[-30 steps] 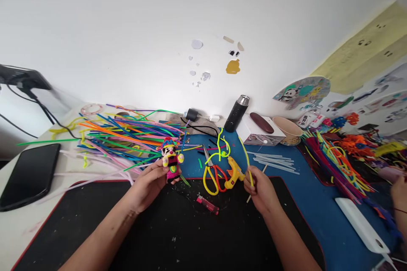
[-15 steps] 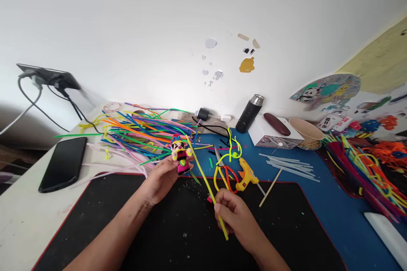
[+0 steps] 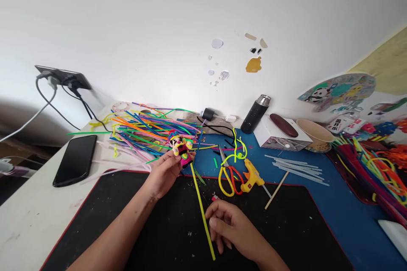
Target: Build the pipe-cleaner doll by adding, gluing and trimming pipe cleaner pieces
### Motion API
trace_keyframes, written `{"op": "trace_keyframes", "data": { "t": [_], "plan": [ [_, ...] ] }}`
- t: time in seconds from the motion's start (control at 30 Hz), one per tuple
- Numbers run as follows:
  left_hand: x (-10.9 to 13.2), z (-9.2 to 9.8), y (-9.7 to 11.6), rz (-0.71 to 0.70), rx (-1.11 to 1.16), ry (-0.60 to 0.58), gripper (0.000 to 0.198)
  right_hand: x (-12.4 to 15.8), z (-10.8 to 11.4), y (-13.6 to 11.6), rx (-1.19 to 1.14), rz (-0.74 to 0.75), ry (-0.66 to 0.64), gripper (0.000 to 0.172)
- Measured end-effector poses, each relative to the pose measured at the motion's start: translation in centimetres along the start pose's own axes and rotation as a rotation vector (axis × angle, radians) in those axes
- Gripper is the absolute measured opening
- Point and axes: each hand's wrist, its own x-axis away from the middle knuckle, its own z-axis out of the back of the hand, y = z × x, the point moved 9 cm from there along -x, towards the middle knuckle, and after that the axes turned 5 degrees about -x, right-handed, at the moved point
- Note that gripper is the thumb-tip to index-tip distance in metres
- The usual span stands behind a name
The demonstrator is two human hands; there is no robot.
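"Near the far edge of the black mat (image 3: 305, 228), our left hand (image 3: 165, 173) pinches the doll (image 3: 182, 149); our right hand (image 3: 230, 226), fingers loosely parted, is beside the yellow pipe cleaner (image 3: 200, 203)."

"What could trip us up?"

"Squeezing too hard might squash our doll; a careless nudge could shift the pipe cleaner."

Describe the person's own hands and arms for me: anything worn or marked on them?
The ungloved left hand and ungloved right hand have slender fingers. No rings, watch or bracelet show, and no sleeves on the visible forearms. Uneven marking shows near the left wrist; its nature is unclear.
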Motion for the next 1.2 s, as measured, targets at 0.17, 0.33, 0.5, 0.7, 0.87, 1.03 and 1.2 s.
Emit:
{"op": "trace_keyframes", "data": {
  "t": [0.17,0.33,0.5,0.7,0.87,1.03,1.2],
  "plan": [
    [0.3,-0.8,-0.7,0.012,-0.019,-0.051,0.029,-1.2,-0.1,-0.7,-0.031,0.064,0.060,0.056],
    [0.8,-1.4,-1.2,0.045,-0.054,-0.084,0.030,-2.4,0.1,-2.1,-0.035,0.129,0.159,0.060],
    [1.3,-2.3,-1.1,0.080,-0.060,-0.114,0.027,-3.5,-0.5,-3.5,-0.055,0.168,0.188,0.059],
    [1.7,-2.4,-1.8,0.132,-0.064,-0.140,0.031,-5.0,-1.9,-4.1,-0.111,0.223,0.158,0.053],
    [1.6,-2.3,-1.7,0.127,-0.015,-0.148,0.033,-5.1,-0.8,-4.6,-0.143,0.296,0.266,0.052],
    [1.7,-2.7,-1.4,0.121,0.036,-0.162,0.024,-5.3,0.1,-5.5,-0.139,0.350,0.306,0.047],
    [1.7,-2.6,-1.3,0.099,0.047,-0.170,0.016,-6.0,0.3,-5.1,-0.150,0.324,0.319,0.049]
  ]
}}
